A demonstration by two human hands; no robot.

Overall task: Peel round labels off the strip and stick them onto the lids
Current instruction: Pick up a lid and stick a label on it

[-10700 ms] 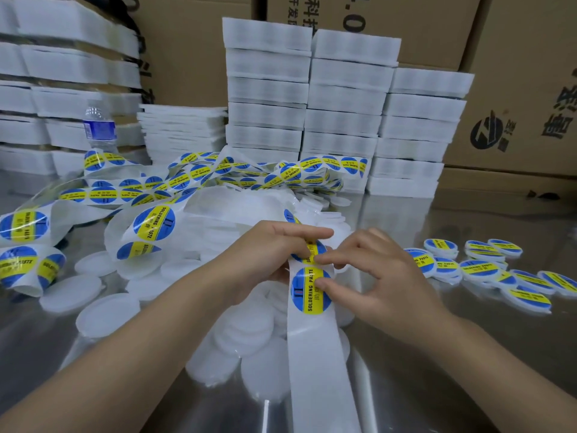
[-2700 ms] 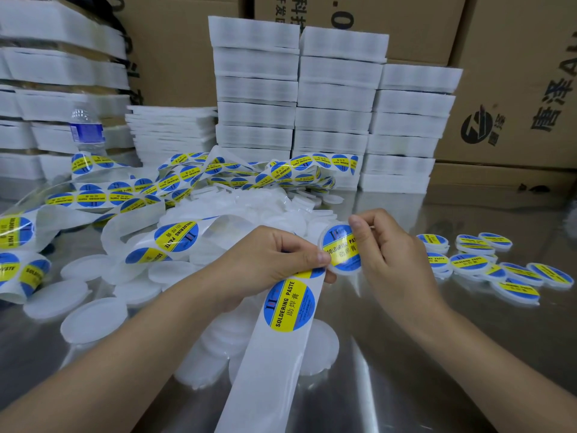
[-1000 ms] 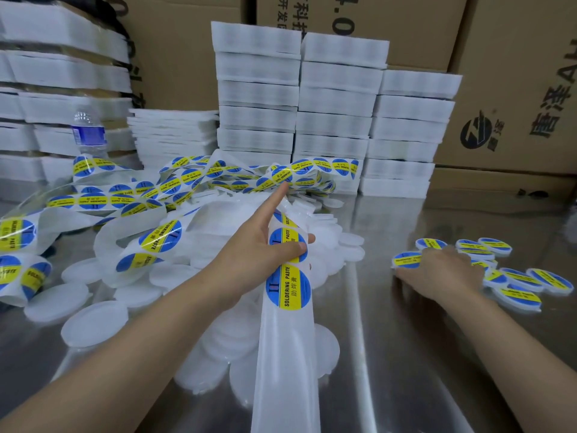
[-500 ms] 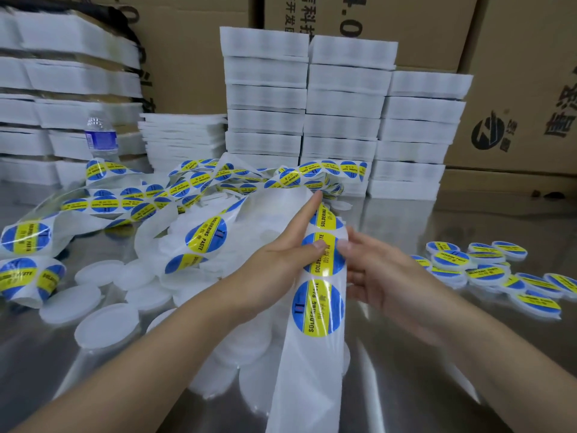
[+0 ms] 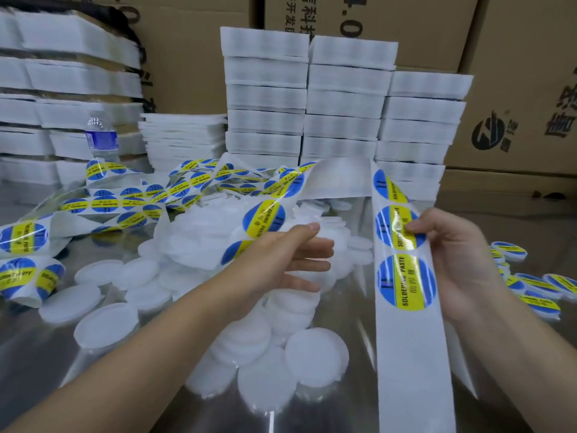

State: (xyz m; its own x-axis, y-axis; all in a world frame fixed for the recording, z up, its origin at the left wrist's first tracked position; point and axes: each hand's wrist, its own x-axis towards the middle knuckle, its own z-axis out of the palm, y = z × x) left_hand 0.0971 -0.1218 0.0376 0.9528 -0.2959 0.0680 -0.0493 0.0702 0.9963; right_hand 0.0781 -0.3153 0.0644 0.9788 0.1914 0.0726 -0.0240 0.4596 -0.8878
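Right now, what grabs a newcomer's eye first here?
The long label strip with blue-and-yellow round labels, pinched by the right hand at right centre, its tangled length looping across the back left. Below the open left hand, a pile of plain white lids sits mid-frame; labelled lids lie far right.

Two bare hands: a left hand [image 5: 281, 264] and a right hand [image 5: 459, 264]. One clear plastic water bottle [image 5: 101, 139]. Three round blue-and-yellow labels [image 5: 406, 281] on the hanging white paper strip [image 5: 412, 354]. The plain white round lids [image 5: 315, 354] are too many to count.
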